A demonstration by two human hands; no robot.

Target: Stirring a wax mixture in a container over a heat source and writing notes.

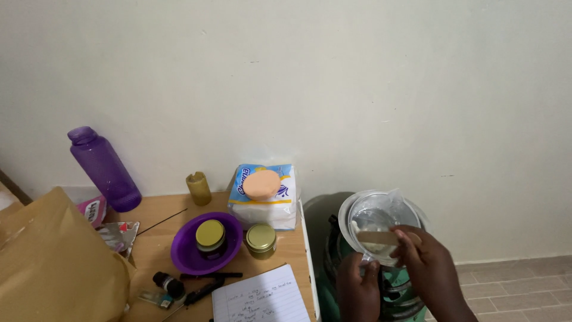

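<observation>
Clear bowl (375, 222) gripped by left fingers (364, 267) underneath.

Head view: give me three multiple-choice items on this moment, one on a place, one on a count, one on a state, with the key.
1. Where does the dark jar with a gold lid stand?
A. inside the purple bowl
B. on the notebook
C. on the floor

2. How many gold-lidded jars are on the table?
A. one
B. two
C. four

3. What is the state of the clear container at the hands?
A. capped and lying on the table
B. open, held off the table's edge
C. upside down on the tissue pack

Key: 1 A, the bowl's rim rings it. 2 B, a second jar stands beside the bowl. 3 B, the left hand steadies it while the right hand holds a flat wooden stick across its open mouth.
</observation>
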